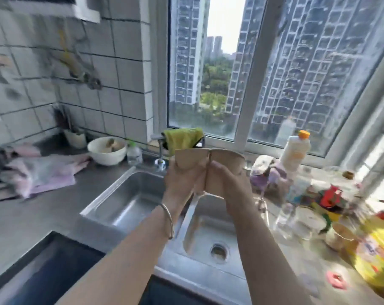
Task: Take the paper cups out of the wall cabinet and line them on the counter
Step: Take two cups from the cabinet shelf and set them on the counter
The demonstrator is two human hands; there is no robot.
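Two paper cups, two hands

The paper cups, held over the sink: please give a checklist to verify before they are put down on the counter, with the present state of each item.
1. Left hand grips left paper cup: ok.
2. Right hand grips right paper cup: ok.
3. Cups upright, mouths up: ok.
4. Cups above the counter: not ok, they hang over the sink.
5. Free counter at right: not ok, bottles and glasses crowd it.
6. Free counter at left: ok, before the pink cloth.
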